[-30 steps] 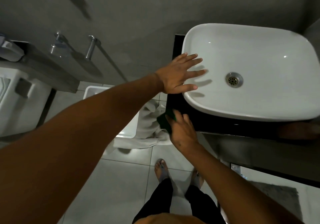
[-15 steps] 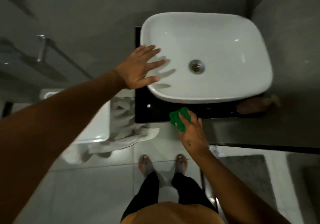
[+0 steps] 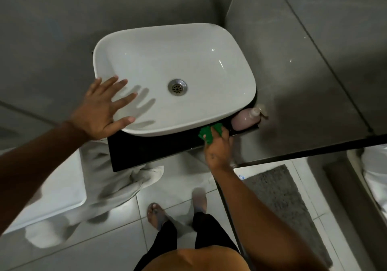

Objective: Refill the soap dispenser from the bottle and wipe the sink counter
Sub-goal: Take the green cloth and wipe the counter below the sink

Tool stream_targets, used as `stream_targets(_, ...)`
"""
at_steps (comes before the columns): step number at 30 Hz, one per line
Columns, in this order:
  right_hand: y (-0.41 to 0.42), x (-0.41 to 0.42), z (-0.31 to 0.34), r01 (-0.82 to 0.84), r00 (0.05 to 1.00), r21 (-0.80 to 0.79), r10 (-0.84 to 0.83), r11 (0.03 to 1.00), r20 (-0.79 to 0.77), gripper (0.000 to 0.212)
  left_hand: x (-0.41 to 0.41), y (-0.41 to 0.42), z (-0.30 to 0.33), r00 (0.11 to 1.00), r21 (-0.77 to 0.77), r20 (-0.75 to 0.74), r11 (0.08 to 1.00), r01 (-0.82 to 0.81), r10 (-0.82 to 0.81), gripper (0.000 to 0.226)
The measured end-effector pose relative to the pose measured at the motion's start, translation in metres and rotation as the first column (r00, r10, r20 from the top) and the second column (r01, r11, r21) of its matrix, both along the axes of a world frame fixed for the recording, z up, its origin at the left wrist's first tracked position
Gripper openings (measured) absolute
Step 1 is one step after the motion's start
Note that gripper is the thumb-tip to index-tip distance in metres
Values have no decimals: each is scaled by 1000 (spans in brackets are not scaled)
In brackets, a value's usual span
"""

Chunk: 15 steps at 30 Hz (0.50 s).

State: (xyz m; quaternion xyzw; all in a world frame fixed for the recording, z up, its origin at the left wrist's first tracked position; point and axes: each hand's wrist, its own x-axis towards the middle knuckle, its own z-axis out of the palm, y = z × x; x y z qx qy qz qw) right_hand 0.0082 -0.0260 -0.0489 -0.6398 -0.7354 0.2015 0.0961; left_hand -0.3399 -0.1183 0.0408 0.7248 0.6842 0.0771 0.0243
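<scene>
Your right hand (image 3: 217, 145) presses the green cloth (image 3: 209, 132) onto the black counter (image 3: 150, 149), fingers curled over it, just beside the soap dispenser (image 3: 244, 120). The cloth looks soft and light; keep it bunched. Your left hand (image 3: 100, 111) rests splayed on the sink (image 3: 230, 65) rim.

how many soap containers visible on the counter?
1: a pink pump soap dispenser at the right end of the black counter, beside the basin, just past the green cloth. No refill bottle visible; may be out of view.
</scene>
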Motion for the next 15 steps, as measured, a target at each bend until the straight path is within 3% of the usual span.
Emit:
stream_targets(2, -14, -3, -5, -227, 970, -25, 229, 973, 80, 55, 18, -6, -2, 1000, 26, -10, 1000, -12, 12, 73)
stream_targets(4, -9, 7, -7, -309, 944, -39, 311, 950, 107, 57, 38, -13, -5, 999, 40, -23, 999, -35, 36, 71)
stream_targets(8, 5, 16, 0, -44, 999, 6, 44, 999, 10, 47, 77, -18, -9, 980, 39, -32, 980, -194, 196, 69)
stream_targets(10, -5, -2, 3, -10, 1000, -3, 10, 1000, 2, 48, 86, -16, -8, 970, 14, -44, 971, -238, 238, 69)
stream_targets(15, -33, -20, 3, -406, 908, -16, 405, 914, 106, 59, 85, -16, -7, 973, -13, -42, 974, -226, 226, 70)
